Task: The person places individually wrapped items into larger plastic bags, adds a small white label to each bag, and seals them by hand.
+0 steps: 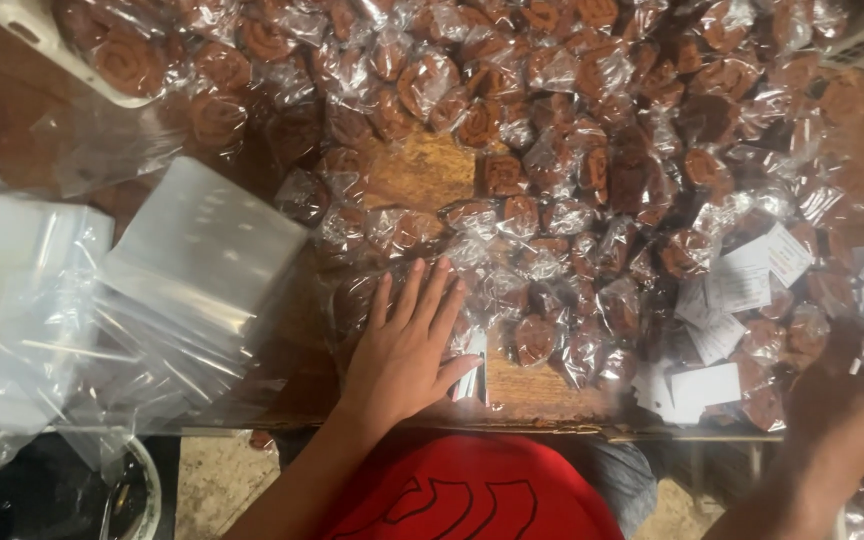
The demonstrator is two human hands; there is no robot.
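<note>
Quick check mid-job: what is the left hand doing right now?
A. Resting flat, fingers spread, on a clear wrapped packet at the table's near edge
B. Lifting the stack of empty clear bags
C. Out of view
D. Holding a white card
A: the left hand lies palm down with fingers spread on a clear wrapped packet near the table edge, away from the stack of empty clear bags.

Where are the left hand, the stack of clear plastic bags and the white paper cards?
left hand (404,352), head view, back of the hand.
stack of clear plastic bags (197,245), head view, top sheet.
white paper cards (742,280), head view, one card's face.
</note>
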